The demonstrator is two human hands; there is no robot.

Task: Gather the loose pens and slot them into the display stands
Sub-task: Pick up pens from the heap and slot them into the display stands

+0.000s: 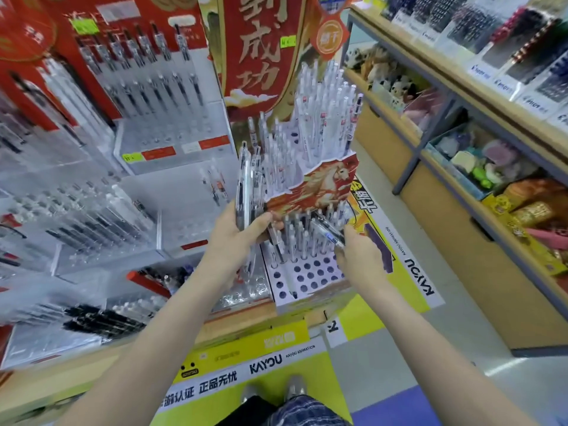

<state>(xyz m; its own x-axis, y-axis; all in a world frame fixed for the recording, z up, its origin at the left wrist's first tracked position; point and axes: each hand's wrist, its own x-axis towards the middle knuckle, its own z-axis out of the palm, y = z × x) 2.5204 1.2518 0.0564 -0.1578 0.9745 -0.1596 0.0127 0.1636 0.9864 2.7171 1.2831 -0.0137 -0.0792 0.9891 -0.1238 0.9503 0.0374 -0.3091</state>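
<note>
- Clear plastic pens, a bundle (247, 182) of them, stand upright in the person's left hand (238, 233); the fingers and thumb are curled round the lower barrels, and the caps rise above the fist.
- The bundle sits just left of the tiered display stand (307, 281), at the level of its red horse-printed divider panel (319, 186).
- The right hand (358, 256) pinches a single pen (327, 232) between thumb and fingertips. The pen lies tilted, its far end pointing up and left over the lower tier.
- That single pen hovers over the rows of pens already standing in the lower tier; whether its tip touches a hole cannot be told.
- The lower tier is a white board of round holes. Its rear rows hold pens; the front rows nearest the person show open holes.
- The upper tier behind the divider holds many upright clear pens (325, 118).
- To the left, acrylic racks (159, 96) carry further pens, somewhat blurred.
- To the right, wooden shelving (455, 167) holds soft toys and packaged goods.
- The stand rests on a yellow printed counter display (276, 342).
</note>
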